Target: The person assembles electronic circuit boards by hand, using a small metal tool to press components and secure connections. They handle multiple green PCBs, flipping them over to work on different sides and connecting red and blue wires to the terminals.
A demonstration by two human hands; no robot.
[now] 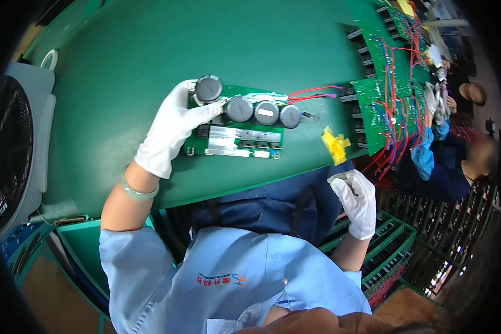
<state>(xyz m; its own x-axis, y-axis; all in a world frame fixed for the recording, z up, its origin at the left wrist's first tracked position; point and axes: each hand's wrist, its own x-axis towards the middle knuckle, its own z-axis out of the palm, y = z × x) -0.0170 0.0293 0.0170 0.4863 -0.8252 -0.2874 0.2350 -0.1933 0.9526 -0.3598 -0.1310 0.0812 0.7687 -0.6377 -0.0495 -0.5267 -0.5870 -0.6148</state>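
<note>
In my white-gloved left hand (175, 125) is the left end of a green circuit board (242, 133), with fingers and thumb around a large black capacitor (209, 88). Several such round capacitors line the board. A silver heat sink (221, 140) sits on its near half, and red wires (312, 93) with purple ends stick out to the right. My right hand (355, 201), also gloved, is just off the table's front edge with fingers curled together. Whatever it may pinch is too small to make out. Crumpled yellow tape (335, 146) lies beyond its fingertips, apart from them.
More green boards (387, 111) with red and blue wires crowd the table's right side. Behind them a co-worker in dark clothing (448, 164) reaches in with gloved hands. A large fan (19, 145) stands left. Racks of boards (384, 250) are below, at the right.
</note>
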